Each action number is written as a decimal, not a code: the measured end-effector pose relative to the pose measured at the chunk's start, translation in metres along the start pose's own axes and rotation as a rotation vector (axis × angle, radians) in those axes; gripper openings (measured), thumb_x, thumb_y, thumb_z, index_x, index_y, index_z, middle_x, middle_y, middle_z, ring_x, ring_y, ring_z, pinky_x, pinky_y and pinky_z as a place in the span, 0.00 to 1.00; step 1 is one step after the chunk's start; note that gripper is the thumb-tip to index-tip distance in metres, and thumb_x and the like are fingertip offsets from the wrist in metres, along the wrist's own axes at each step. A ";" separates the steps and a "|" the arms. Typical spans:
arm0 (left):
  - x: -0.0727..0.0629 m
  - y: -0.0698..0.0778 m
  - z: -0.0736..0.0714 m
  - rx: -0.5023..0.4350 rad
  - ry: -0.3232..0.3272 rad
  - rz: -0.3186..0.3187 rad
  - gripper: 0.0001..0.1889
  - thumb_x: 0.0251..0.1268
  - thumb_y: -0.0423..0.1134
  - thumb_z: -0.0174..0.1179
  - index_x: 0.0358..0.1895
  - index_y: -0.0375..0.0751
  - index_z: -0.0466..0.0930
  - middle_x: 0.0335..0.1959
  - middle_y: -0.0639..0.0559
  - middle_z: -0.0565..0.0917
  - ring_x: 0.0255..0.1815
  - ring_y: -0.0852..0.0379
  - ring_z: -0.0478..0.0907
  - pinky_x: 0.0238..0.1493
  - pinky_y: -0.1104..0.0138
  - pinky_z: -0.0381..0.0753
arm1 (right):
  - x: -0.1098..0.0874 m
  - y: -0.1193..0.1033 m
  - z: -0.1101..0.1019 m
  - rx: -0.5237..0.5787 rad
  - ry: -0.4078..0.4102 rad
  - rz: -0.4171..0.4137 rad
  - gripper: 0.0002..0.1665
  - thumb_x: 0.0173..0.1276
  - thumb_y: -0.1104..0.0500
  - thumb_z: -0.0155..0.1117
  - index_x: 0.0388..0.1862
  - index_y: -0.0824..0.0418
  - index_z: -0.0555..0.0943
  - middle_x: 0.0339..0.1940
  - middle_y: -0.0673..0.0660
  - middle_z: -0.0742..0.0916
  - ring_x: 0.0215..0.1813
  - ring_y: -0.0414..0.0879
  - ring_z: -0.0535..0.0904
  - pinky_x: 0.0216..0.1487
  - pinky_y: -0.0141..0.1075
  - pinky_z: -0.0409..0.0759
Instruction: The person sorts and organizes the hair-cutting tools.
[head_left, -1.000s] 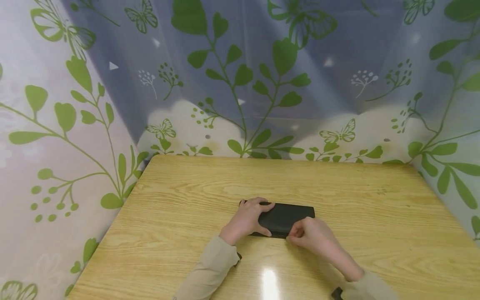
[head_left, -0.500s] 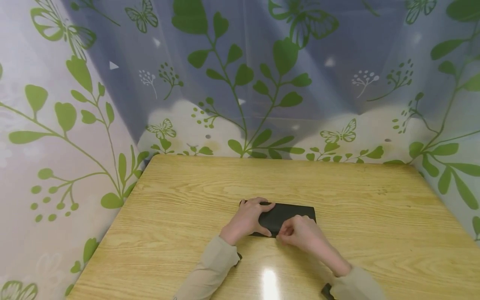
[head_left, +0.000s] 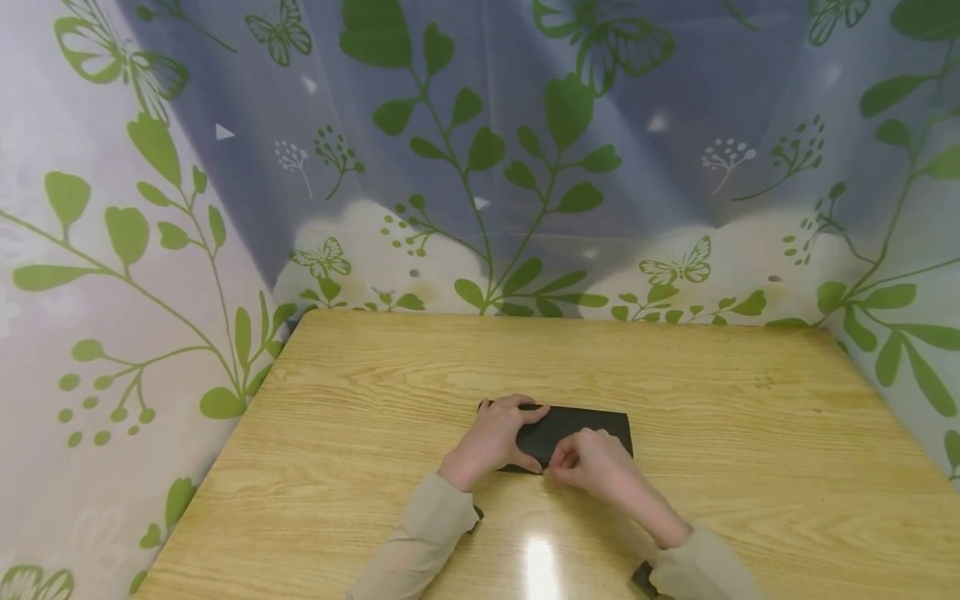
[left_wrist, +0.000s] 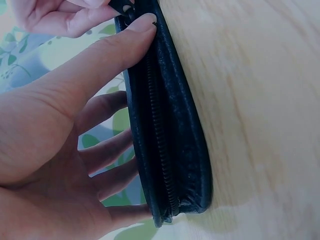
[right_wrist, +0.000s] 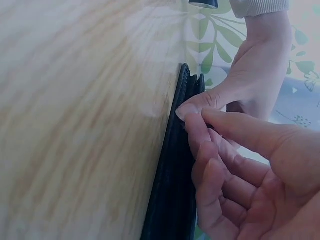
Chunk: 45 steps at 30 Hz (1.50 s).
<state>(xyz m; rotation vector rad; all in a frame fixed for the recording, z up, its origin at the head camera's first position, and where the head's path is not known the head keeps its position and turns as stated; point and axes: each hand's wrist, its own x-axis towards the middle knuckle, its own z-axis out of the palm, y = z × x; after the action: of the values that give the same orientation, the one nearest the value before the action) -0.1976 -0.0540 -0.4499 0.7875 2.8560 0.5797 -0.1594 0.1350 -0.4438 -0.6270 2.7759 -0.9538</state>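
Note:
A black zip wallet (head_left: 581, 421) lies flat on the wooden table, its long zipped edge toward me. My left hand (head_left: 489, 439) grips its left part, the thumb on the near edge and the fingers spread over the top to the far edge. Beside that thumb, my right hand (head_left: 595, 463) pinches the zip's pull tab (left_wrist: 121, 7) between thumb and forefinger; its other fingers are curled. In the left wrist view the zip (left_wrist: 159, 137) runs along the edge from the thumb to the wallet's end. The right fingertips mostly cover the pull tab in the right wrist view.
The light wood table (head_left: 390, 367) stretches around the wallet on all sides. Behind it and to both sides hang curtains (head_left: 420, 183) printed with leaves and butterflies. A bright glare spot shows on the near part of the table.
My right hand has slid left along the wallet's near edge, from near its right corner to right beside my left thumb. The left hand and the wallet have stayed in place.

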 end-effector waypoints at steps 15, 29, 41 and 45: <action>-0.004 0.005 0.000 0.077 -0.045 0.016 0.44 0.53 0.52 0.77 0.75 0.48 0.69 0.76 0.45 0.66 0.78 0.47 0.61 0.72 0.37 0.61 | -0.004 0.007 -0.006 0.043 -0.082 0.014 0.08 0.66 0.57 0.73 0.26 0.54 0.88 0.21 0.44 0.86 0.20 0.35 0.77 0.23 0.30 0.75; -0.007 0.027 -0.001 0.034 0.064 0.101 0.14 0.51 0.49 0.79 0.30 0.50 0.81 0.25 0.62 0.76 0.23 0.69 0.70 0.24 0.77 0.70 | 0.000 0.009 -0.009 0.095 -0.020 0.023 0.09 0.68 0.60 0.70 0.27 0.58 0.86 0.21 0.47 0.86 0.17 0.38 0.75 0.20 0.29 0.73; -0.009 0.030 -0.001 0.018 0.082 0.083 0.08 0.54 0.38 0.77 0.26 0.46 0.85 0.23 0.60 0.84 0.21 0.70 0.74 0.23 0.80 0.71 | 0.001 0.008 -0.009 0.059 -0.002 0.008 0.09 0.70 0.57 0.69 0.28 0.55 0.85 0.22 0.45 0.86 0.19 0.34 0.74 0.20 0.28 0.71; -0.011 0.029 -0.004 0.031 0.058 0.057 0.09 0.53 0.36 0.78 0.24 0.46 0.85 0.23 0.60 0.83 0.21 0.68 0.75 0.24 0.78 0.72 | 0.002 0.014 -0.015 -0.024 0.062 -0.064 0.04 0.66 0.57 0.73 0.32 0.53 0.86 0.26 0.44 0.86 0.25 0.35 0.77 0.27 0.30 0.76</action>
<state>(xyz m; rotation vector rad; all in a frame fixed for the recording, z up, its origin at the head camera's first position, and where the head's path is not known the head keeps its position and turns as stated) -0.1753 -0.0380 -0.4344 0.8742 2.9107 0.5760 -0.1693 0.1522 -0.4404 -0.7049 2.8421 -0.9693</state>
